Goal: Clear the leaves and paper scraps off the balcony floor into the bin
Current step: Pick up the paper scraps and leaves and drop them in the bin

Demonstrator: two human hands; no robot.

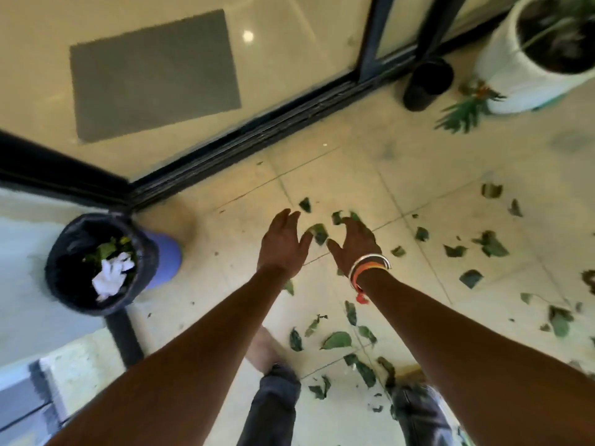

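Note:
Several green leaves point(336, 340) lie scattered over the tiled balcony floor point(354, 175), mostly at the centre and right. My left hand point(283, 241) and my right hand point(354, 241) reach out side by side above a small cluster of leaves point(318, 231), fingers spread and relaxed, holding nothing. The right wrist wears bangles. At the left stands the bin point(74, 294), lined with a black bag, with leaves and a crumpled white paper scrap point(112, 275) inside.
A dark sliding-door track point(257, 130) runs diagonally behind the hands, with a grey mat point(154, 75) beyond it. A white plant pot point(534, 56) and a small black pot point(426, 82) stand at the top right. My legs and bare foot point(264, 349) show below.

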